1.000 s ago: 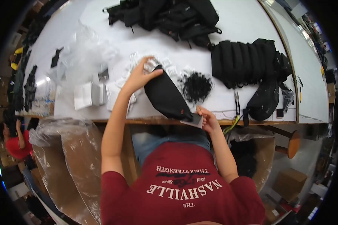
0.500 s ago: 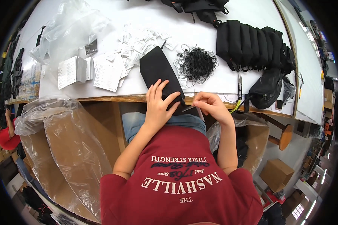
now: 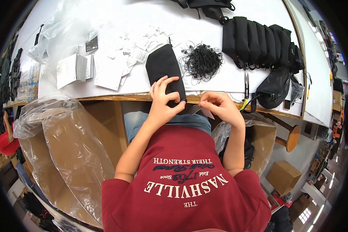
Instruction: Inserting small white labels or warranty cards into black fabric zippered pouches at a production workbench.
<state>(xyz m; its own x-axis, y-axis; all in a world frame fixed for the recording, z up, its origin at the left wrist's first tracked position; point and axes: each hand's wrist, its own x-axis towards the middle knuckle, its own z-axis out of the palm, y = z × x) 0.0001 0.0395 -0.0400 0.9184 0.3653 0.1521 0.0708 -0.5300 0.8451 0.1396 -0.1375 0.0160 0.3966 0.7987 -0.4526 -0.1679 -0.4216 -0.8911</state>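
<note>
A flat black zip pouch (image 3: 162, 62) lies slanting on the white table, its near end at the table's edge. My left hand (image 3: 163, 101) holds this end, with fingers over the fabric and thumb and forefinger pinching at the near corner. Just to the right, my right hand (image 3: 219, 107) is closed in a pinch on what looks like a thin cord, close to the pouch but apart from it. Below those fingertips hangs a thin grey card tag (image 3: 196, 110). How the cord joins the tag or pouch is too small to tell.
Beyond the pouch are loose white tags (image 3: 137, 54) and a tangle of black cords (image 3: 202, 62). Card stacks (image 3: 70, 71) stand left. Thread snips (image 3: 246, 86), a black bag (image 3: 273, 89) and a row of black pouches (image 3: 255, 42) lie right. A plastic-lined carton (image 3: 65, 154) stands below.
The pouch has turned slightly more upright. My left thumb and forefinger have drawn together at its near corner. My right hand keeps its pinch, almost in place.
</note>
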